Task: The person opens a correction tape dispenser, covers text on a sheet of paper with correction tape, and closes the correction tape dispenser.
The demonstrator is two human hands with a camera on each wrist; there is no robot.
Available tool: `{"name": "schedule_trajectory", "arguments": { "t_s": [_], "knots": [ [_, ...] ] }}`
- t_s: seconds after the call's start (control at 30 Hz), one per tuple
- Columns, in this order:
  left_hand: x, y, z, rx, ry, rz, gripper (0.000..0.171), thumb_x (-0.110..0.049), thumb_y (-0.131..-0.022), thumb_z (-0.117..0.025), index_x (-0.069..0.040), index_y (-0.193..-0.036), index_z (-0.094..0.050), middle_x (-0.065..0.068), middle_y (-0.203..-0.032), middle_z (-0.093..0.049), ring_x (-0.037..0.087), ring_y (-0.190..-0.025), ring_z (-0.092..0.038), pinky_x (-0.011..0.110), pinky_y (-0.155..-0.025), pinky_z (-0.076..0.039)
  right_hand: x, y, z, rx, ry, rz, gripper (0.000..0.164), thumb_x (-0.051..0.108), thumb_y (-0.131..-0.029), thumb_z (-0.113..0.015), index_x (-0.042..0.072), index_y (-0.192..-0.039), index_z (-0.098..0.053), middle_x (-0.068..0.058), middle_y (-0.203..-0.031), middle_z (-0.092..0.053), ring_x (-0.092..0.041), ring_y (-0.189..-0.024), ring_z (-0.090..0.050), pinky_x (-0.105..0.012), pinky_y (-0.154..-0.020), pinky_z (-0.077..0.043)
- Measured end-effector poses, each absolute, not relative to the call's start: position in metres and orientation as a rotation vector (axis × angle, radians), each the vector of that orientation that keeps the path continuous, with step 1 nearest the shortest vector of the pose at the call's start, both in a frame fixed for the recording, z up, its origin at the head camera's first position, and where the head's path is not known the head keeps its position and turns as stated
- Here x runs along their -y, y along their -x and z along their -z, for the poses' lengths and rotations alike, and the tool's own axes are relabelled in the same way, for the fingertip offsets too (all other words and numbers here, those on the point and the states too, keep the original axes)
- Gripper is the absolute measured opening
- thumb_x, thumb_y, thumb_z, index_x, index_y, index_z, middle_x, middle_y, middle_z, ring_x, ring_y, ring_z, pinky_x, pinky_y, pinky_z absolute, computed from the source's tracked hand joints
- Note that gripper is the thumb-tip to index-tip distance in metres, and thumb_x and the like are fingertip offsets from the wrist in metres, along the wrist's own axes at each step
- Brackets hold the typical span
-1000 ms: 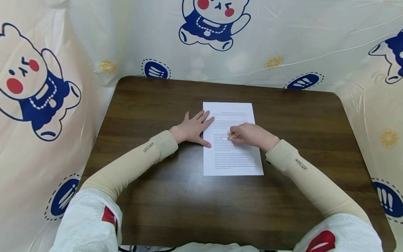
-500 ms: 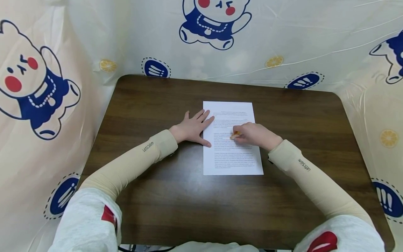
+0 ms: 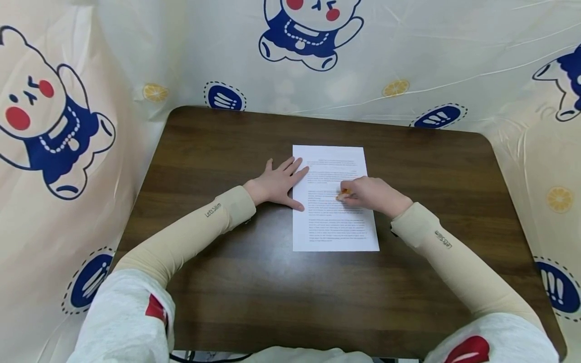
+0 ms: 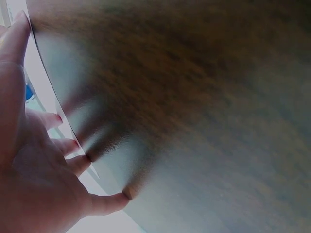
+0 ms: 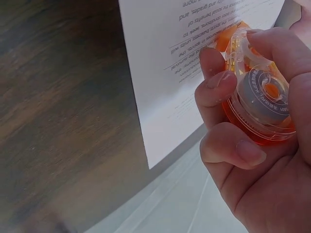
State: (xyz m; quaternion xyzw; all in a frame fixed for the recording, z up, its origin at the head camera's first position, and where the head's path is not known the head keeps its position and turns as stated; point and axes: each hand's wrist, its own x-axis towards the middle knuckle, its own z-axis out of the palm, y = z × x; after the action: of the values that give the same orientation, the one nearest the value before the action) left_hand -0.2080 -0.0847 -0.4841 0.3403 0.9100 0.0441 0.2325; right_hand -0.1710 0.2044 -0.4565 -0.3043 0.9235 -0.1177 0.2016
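Observation:
A sheet of printed paper [image 3: 336,234] lies flat on the brown wooden table [image 3: 236,302]. Spread fingers of my left hand [image 3: 278,185] rest along the paper's left edge, with the fingertips and thumb over the sheet; the left wrist view has this hand [image 4: 43,165] with its little finger down on the table. In my right hand [image 3: 374,194] is a correction tape [image 5: 265,94], an orange and clear plastic case with a tape reel inside. My thumb and curled fingers grip it, and its orange tip end [image 5: 231,36] points down at the text on the middle of the page.
Around the table hangs a pale curtain [image 3: 136,131] printed with cartoon bears, close along the table's back edge. A dark cable [image 3: 213,360] shows below the table's front edge.
My right hand has slid to the right across the page with the correction tape held in it. The left hand has stayed in place on the paper's edge.

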Motion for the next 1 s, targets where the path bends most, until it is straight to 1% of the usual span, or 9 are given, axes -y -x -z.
{"name": "schedule_trajectory", "arguments": {
  "t_s": [0.3, 0.73, 0.83, 1.0],
  "knots": [
    [0.086, 0.209, 0.489, -2.496, -0.924, -0.126, 0.12, -0.082, -0.083, -0.064, -0.02, -0.17, -0.008, 0.01, -0.176, 0.005, 0.032, -0.161, 0.007, 0.077, -0.117, -0.004, -0.211, 0.169, 0.457, -2.597, 0.83, 0.299, 0.011, 0.018, -0.098, -0.074, 0.012, -0.102, -0.067, -0.001, -0.083, -0.065, -0.016, -0.065, -0.052, -0.03, -0.056, -0.038],
    [0.086, 0.209, 0.489, -2.491, -0.924, -0.142, 0.12, -0.082, -0.083, -0.065, -0.02, -0.169, -0.009, 0.01, -0.176, 0.005, 0.032, -0.161, 0.007, 0.077, -0.117, -0.004, -0.222, 0.168, 0.46, -2.607, 0.79, 0.309, 0.013, 0.019, -0.097, -0.076, 0.012, -0.105, -0.068, -0.001, -0.083, -0.066, -0.016, -0.065, -0.052, -0.03, -0.055, -0.038],
    [0.086, 0.209, 0.489, -2.493, -0.925, -0.134, 0.12, -0.082, -0.083, -0.064, -0.02, -0.17, -0.009, 0.01, -0.176, 0.005, 0.032, -0.161, 0.007, 0.077, -0.117, -0.004, -0.224, 0.168, 0.46, -2.614, 0.789, 0.299, 0.014, 0.019, -0.096, -0.077, 0.012, -0.105, -0.069, -0.002, -0.087, -0.067, -0.017, -0.066, -0.052, -0.03, -0.055, -0.039],
    [0.085, 0.209, 0.489, -2.492, -0.928, -0.13, 0.121, -0.082, -0.083, -0.064, -0.02, -0.17, -0.008, 0.01, -0.176, 0.006, 0.032, -0.161, 0.008, 0.077, -0.117, -0.004, -0.227, 0.168, 0.458, -2.613, 0.763, 0.297, 0.014, 0.018, -0.096, -0.075, 0.01, -0.107, -0.069, -0.004, -0.087, -0.066, -0.017, -0.066, -0.052, -0.03, -0.055, -0.037]
  ]
}}
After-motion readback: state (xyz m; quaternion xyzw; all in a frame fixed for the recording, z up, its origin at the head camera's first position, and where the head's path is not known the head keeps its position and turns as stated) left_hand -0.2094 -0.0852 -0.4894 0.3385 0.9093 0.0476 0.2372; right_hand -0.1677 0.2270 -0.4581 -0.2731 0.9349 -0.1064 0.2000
